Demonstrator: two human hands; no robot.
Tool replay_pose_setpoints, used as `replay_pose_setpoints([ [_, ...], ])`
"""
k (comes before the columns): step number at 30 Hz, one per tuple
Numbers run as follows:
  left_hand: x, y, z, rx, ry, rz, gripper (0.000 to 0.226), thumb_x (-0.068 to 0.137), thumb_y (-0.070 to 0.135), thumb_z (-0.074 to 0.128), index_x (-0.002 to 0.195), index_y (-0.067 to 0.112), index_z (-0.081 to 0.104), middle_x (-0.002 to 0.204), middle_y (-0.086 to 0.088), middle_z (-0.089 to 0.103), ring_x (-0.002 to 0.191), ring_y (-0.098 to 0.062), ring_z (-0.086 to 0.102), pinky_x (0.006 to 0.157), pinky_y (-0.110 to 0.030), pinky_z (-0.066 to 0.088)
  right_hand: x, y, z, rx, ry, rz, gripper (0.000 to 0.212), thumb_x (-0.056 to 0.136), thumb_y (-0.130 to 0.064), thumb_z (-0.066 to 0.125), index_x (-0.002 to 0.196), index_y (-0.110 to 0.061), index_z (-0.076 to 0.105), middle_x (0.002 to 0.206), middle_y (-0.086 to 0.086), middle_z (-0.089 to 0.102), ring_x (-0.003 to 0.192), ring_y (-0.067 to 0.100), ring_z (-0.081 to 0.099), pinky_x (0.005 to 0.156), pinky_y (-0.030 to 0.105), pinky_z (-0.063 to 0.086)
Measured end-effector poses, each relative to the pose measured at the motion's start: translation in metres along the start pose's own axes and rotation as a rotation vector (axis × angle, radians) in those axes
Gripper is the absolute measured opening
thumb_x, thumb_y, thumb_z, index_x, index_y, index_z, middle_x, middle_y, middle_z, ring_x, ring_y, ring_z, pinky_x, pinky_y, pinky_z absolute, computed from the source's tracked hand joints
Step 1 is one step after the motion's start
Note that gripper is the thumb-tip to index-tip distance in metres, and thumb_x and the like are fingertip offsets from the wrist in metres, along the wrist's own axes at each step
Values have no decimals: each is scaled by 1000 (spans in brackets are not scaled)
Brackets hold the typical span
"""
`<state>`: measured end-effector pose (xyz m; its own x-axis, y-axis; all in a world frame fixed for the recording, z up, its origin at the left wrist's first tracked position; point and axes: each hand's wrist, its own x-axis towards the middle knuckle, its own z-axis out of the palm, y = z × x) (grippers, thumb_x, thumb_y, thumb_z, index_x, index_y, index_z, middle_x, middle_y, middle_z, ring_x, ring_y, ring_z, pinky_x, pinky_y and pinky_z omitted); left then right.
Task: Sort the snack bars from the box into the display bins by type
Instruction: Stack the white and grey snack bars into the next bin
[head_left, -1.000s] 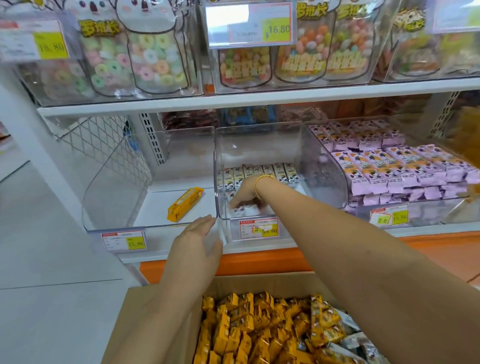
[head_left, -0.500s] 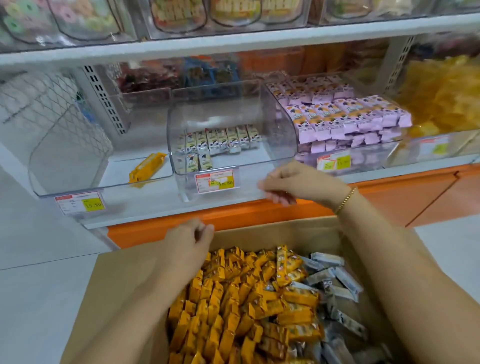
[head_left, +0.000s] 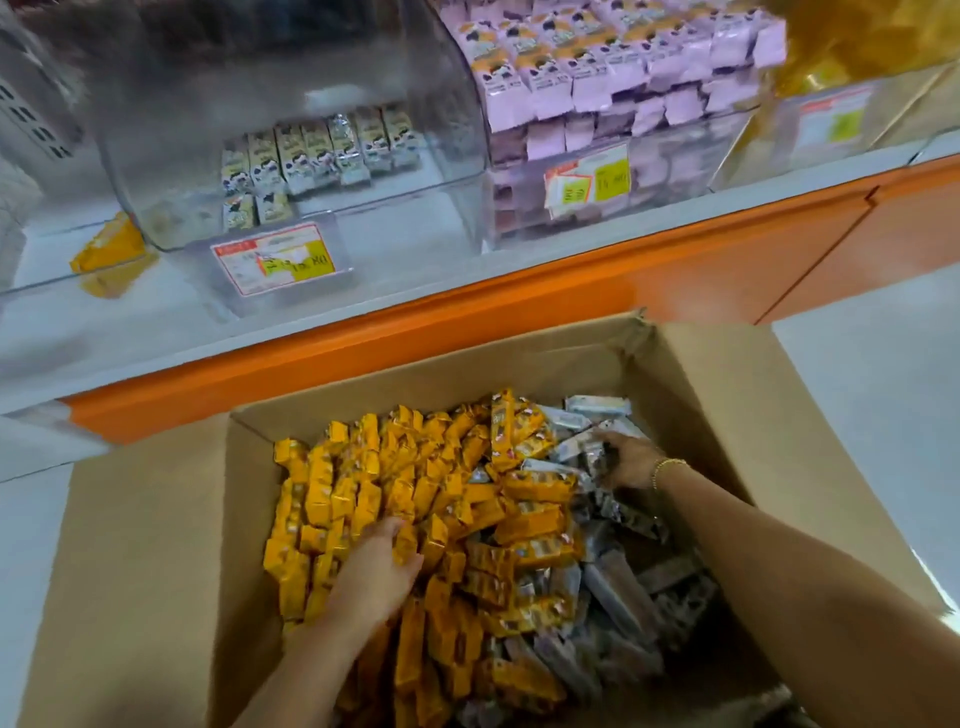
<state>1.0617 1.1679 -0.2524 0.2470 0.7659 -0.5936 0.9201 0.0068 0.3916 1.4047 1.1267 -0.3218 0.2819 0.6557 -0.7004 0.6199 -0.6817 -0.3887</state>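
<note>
Head view showed the left hand (head_left: 379, 569) curled round yellow bars (head_left: 332, 499) at the left of the box (head_left: 156, 519); the right hand (head_left: 631, 460) lay fingers-down among silver bars (head_left: 618, 587) at its right, grip unclear. The yellow bin (head_left: 47, 260) stood ahead-left, the silver bin (head_left: 441, 156) straight ahead.

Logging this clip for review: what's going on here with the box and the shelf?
A person is sorting wrapped snack bars out of an open brown cardboard box in front of a shelf. Their left hand is dug into the yellow-wrapped snack bars. Their right hand curls over the silver-grey wrapped snack bars. Above, the clear plastic left bin holds a single yellow bar, and the clear plastic middle bin holds a few pale cow-print bars.
</note>
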Motion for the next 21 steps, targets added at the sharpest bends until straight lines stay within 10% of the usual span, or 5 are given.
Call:
replay_pose_setpoints([
  [7, 11, -4, 21, 22, 22, -56, 54, 92, 25, 60, 141, 22, 39, 139, -4, 48, 113, -18, 55, 78, -19, 40, 4, 34, 26, -114, -84, -7, 107, 65, -13, 86, 150, -20, 21, 152, 9, 23, 137, 31, 31, 106, 33, 36],
  [12, 18, -5, 25, -5, 37, -27, 52, 93, 24, 58, 141, 23, 39, 112, 2, 58, 58, 6, 34, 47, -9, 31, -1, 48, 50, 47, 82, -72, 70, 78, -3, 74, 140, -11, 42, 144, 12, 44, 128, 30, 46, 102, 31, 39],
  [21, 22, -15, 15, -12, -84, 8, 57, 92, 25, 60, 144, 21, 36, 142, -8, 46, 110, -18, 57, 85, -27, 44, 8, 25, 60, 153, 298, 28, 40, 80, -16, 74, 118, -10, 63, 120, 10, 63, 110, 26, 58, 90, 33, 48],
])
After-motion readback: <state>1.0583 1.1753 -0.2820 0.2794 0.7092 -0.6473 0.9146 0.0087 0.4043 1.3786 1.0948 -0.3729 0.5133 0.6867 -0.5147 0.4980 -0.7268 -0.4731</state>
